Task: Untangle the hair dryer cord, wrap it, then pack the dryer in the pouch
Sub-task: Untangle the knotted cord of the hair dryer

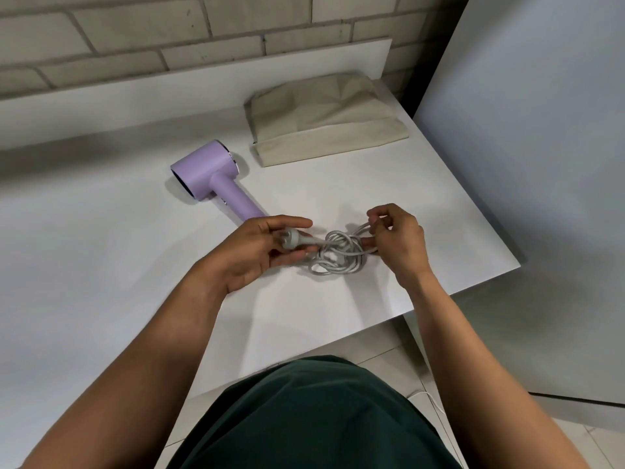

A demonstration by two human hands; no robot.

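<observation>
The knotted pale grey cord (340, 253) lies on the white table (101, 265) between the hands. The left hand (253, 255) pinches its grey plug (297, 239), likely to thread it out, and the right hand (402, 242) pinches a loop. The lilac plastic hair dryer (206, 174) lies just behind, with the beige fabric pouch (324, 120) farther back, unobstructed.

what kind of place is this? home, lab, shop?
Likely a room in a home, or a plain set staged like one; can't tell which. Cues: a white table against a pale brick wall, a tiled floor below, and a lilac hair dryer with a beige pouch laid out.
</observation>
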